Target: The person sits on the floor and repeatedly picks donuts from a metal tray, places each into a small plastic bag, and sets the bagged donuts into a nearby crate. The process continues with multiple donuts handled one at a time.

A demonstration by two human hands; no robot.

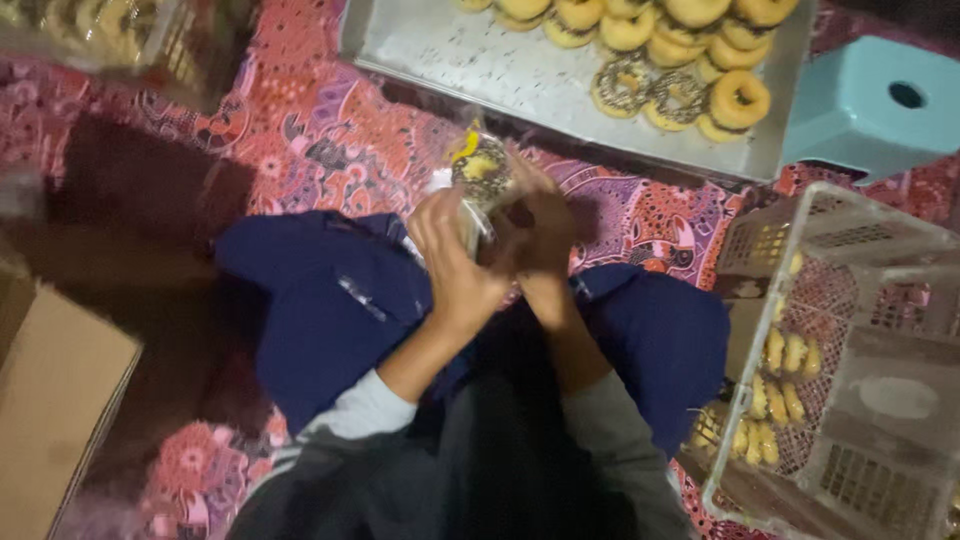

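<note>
Both hands meet over my lap, above dark blue trousers. My left hand (455, 265) and my right hand (540, 235) together grip a doughnut in a clear plastic wrapper (482, 172), which has a dark topping with yellow bits. The wrapper's lower part is hidden between my fingers. Beyond my hands lies a metal tray (480, 70) on the patterned mat, with several glazed and sprinkled doughnuts (680, 60) piled at its right end.
A pale plastic crate (860, 360) at the right holds several wrapped doughnuts. A light blue plastic stool (880, 105) stands beside the tray. A cardboard box (50, 410) sits at the left. A red and purple patterned mat (330, 130) covers the floor.
</note>
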